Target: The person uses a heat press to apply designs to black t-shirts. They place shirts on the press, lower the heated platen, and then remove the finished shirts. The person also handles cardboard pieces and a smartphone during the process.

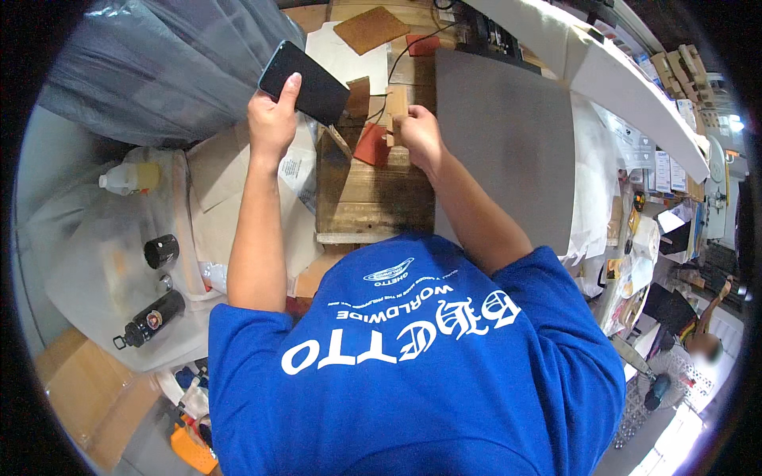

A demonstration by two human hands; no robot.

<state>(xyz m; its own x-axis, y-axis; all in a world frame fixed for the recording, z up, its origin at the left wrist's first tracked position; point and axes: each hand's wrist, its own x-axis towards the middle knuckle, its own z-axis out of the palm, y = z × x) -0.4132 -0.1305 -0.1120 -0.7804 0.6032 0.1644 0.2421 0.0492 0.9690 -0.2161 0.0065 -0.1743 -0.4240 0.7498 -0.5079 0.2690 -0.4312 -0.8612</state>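
Note:
My left hand (pixel 271 119) grips a black smartphone (pixel 305 82), holding it up with its dark screen facing me. My right hand (pixel 417 135) pinches a small tan leather piece (pixel 396 107) upright over a worn wooden board (pixel 373 194). A red-brown leather piece (pixel 371 147) lies on the board just left of my right hand. Another tan piece (pixel 358 97) stands behind the phone. Both forearms reach up from my blue printed shirt (pixel 413 365).
A large grey sheet (pixel 508 143) lies right of the board. A brown cork-like square (pixel 371 28) sits at the top. On the left are a small plastic bottle (pixel 123 178), a black cup (pixel 161 251) and a black flask (pixel 151 319). Another person (pixel 702 349) is at lower right.

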